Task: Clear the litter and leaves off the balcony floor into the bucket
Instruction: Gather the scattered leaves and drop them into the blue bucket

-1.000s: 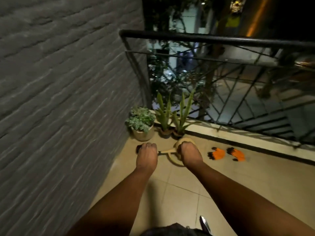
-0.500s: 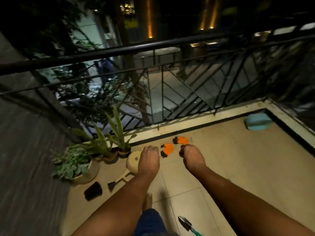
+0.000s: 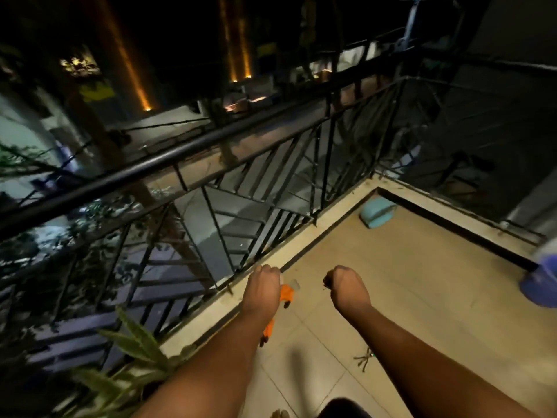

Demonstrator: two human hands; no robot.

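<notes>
both arms reach forward and down over the balcony floor (image 3: 422,297), backs of the hands up. the left hand (image 3: 262,289) has its fingers curled under into a fist; something small and pale shows at its knuckles, too blurred to say whether it is held or only lies on the floor beyond. the right hand (image 3: 346,286) is also curled into a fist, and a thin dark wisp shows just beside its thumb side; i cannot tell whether it pinches it.

a small twiggy bit of litter (image 3: 364,357) lies on the tiles just left of the right forearm, its long axis running from lower left to upper right. orange gloves (image 3: 286,294) lie on the floor under the left wrist, partly hidden by the arm.

a blue bucket (image 3: 541,285) stands at the right edge of the view, well apart from both hands. a light blue object (image 3: 376,212) rests in the far corner by the railing (image 3: 211,140). spiky leaves of a plant (image 3: 135,351) show at lower left.
</notes>
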